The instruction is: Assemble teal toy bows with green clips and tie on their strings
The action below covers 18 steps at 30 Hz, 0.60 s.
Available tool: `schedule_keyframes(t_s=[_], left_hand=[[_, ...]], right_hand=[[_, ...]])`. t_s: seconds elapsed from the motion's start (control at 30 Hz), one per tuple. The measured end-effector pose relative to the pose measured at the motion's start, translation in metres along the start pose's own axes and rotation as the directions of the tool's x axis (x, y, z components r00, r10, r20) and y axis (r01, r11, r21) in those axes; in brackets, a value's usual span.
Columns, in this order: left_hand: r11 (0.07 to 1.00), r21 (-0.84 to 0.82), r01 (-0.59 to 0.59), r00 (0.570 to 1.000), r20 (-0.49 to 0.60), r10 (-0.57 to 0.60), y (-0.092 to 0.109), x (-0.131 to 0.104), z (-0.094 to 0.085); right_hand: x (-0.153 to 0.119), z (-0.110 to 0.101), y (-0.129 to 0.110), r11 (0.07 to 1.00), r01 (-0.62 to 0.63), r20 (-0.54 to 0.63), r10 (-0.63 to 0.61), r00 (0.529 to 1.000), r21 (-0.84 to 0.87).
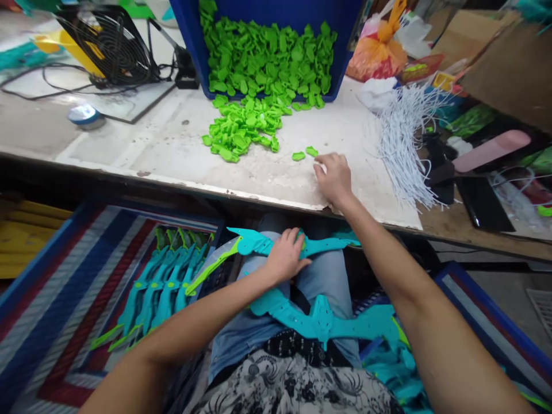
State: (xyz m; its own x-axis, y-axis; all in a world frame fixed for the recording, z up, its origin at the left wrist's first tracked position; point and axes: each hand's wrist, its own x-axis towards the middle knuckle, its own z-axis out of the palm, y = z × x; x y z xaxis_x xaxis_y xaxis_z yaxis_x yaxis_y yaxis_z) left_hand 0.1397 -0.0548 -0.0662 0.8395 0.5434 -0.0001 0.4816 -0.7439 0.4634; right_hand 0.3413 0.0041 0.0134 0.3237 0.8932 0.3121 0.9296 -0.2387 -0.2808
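My left hand lies over the middle of a teal plastic toy bow above my lap, with its fingers curled over the far side. A clear and lime-green blade-like limb slants down from the bow's left end. My right hand rests at the front of the table, thumb and forefinger a little apart, with nothing visible between them. Its forefinger is by a small lime-green plastic piece; another green piece lies just left. A second teal bow part lies across my thighs, nearer my body.
A blue bin tipped toward me spills a heap of green pieces onto the table. White ties lie right, a small fan stands left. Assembled teal bows lie in a left crate; teal parts sit lower right.
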Motion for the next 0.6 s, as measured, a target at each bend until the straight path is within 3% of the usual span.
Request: schedule_keyframes(t_s=[0.1,0.2,0.3,0.4,0.5,0.6], left_hand=[[0.986,0.161,-0.033,0.997,0.07,0.021,0.004,-0.006,0.007],[0.992,0.125,-0.027,0.993,0.114,0.012,-0.004,0.003,-0.002],[0.997,-0.067,-0.045,0.976,0.21,0.058,-0.016,0.019,-0.023],[0.965,-0.26,-0.041,0.917,0.374,0.14,-0.026,0.039,-0.039],[0.911,-0.409,0.06,0.813,0.55,0.193,-0.03,0.058,-0.044],[0.858,-0.49,0.158,0.775,0.599,0.199,-0.032,0.069,-0.04]], right_hand=[[0.055,0.02,0.017,0.998,0.004,0.026,-0.002,1.0,-0.058],[0.067,0.024,0.023,0.999,-0.049,0.025,0.049,0.998,-0.004],[0.042,0.006,0.024,0.97,-0.196,0.009,0.197,0.98,0.144],[0.003,-0.016,0.028,0.926,-0.304,0.123,0.282,0.951,0.226],[-0.029,-0.027,0.033,0.95,-0.274,0.181,0.247,0.952,0.148],[-0.046,-0.029,0.038,0.981,-0.188,0.119,0.182,0.976,0.041]])
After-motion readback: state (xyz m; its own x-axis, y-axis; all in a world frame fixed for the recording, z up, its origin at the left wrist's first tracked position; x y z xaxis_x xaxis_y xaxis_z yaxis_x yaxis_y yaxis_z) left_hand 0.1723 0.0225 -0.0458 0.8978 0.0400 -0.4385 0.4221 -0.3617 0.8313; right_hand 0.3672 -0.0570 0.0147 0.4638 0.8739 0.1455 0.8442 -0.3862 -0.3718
